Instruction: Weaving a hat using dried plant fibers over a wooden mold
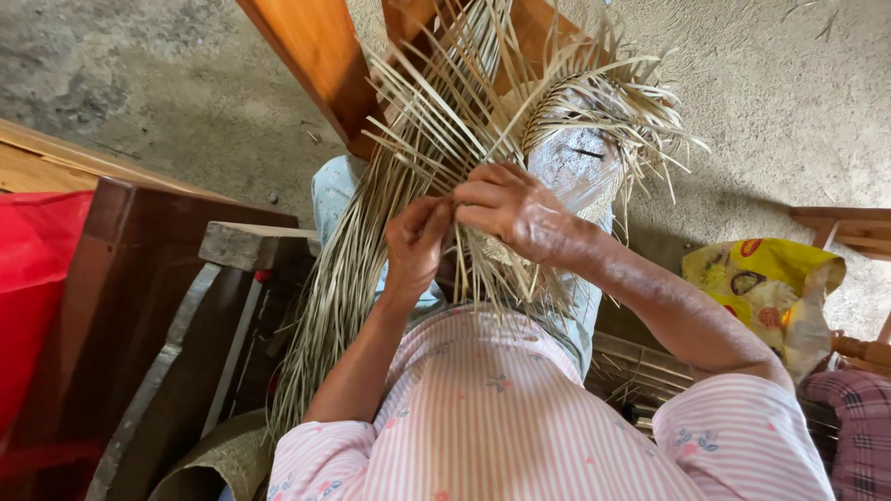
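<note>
While the grey concrete floor [789, 102] fills the background, a dark wooden frame [139, 278] stands at the left with a red sheet [37, 278] beside it, and orange-brown wooden legs [316, 56] slope in from the top. Across the person's lap, over a pink striped shirt [483, 417], lies a large piece of straw weaving [483, 121]: a half-made woven shape with a rounded, finished part near the top right and many loose pale strips fanning outward and trailing down to the lower left. A yellow printed bag [761, 283] sits on the floor at the right, near a checked cloth [863, 417].

Both hands meet at the middle of the weaving, just below the rounded part. The right hand [515, 213] is curled over the strips from above, its fingers [483, 199] bent and pinching a few strands. The left hand [418, 241] comes up from below, its fingers [432, 218] closed around thin strips right beside the other hand's fingertips, nearly touching them. Loose strips pass between and behind both hands.
</note>
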